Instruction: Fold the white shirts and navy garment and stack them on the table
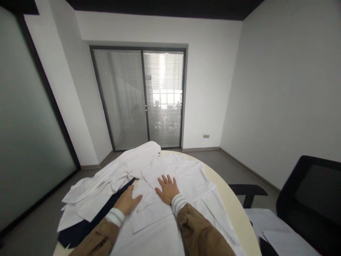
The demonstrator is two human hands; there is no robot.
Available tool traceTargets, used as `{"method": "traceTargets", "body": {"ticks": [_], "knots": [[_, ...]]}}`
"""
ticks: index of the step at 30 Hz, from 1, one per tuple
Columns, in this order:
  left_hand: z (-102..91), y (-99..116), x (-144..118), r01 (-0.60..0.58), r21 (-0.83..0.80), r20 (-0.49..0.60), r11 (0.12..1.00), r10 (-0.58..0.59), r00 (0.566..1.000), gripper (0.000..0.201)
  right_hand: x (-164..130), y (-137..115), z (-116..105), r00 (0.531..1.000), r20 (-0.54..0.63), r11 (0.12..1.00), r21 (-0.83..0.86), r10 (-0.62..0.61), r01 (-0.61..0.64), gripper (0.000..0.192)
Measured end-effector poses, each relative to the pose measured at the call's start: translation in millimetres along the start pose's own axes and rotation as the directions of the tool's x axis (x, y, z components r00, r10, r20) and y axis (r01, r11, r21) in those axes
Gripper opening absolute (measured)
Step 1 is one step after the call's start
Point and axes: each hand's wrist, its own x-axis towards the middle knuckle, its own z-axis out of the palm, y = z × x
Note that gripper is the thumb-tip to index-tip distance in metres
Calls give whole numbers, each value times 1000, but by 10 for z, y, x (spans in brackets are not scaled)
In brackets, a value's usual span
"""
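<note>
A white shirt (191, 185) lies spread flat on a round cream table (234, 209). My right hand (167, 189) rests palm down on its middle, fingers spread. My left hand (128, 201) lies at the shirt's left edge, its fingers curled under or against the fabric; whether it grips the cloth I cannot tell. Both arms wear brown sleeves with white striped cuffs. A second white garment (106, 185) lies crumpled to the left, over a dark navy cloth (80, 231).
A black office chair (311, 199) stands at the right, with white papers (277, 234) beside it. Grey glass sliding doors with blinds (144, 99) close the far wall. A frosted glass partition (23, 142) runs along the left.
</note>
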Motion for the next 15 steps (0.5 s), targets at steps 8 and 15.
{"method": "traceTargets", "body": {"ticks": [8,15], "knots": [[-183,90,-142,-85,-464,285,882,239,928,61,21,41,-3,1000,21,1000,2,-10,10,75],[-124,489,-323,-284,-279,249,917,355,901,66,61,58,-13,999,-16,993,115,32,-30,58]]}}
